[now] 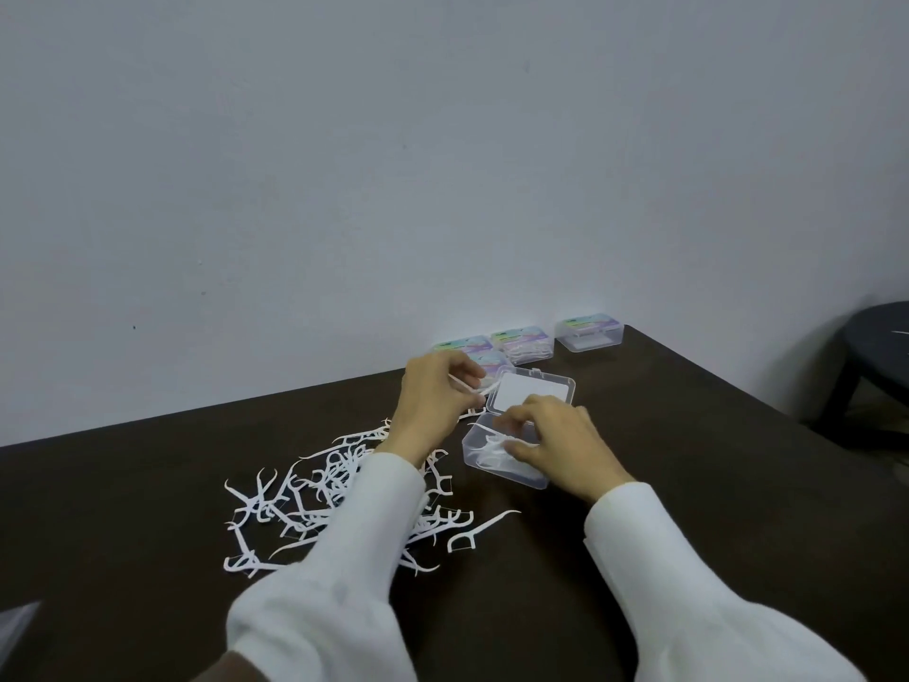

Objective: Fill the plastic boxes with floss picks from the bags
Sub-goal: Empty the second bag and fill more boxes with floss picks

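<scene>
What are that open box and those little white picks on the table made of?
The open box looks like clear, glossy hard plastic: the picks inside show through its walls. The loose floss picks appear to be thin, matte white moulded plastic, though that's a guess from their look.

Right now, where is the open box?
In the head view the open box sits on the dark table right of the floss pick pile, under the right hand, with closed boxes behind it.

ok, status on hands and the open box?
Left hand pinching a floss pick. Right hand setting picks in open box. Loose pile left; nothing blocking.
</scene>
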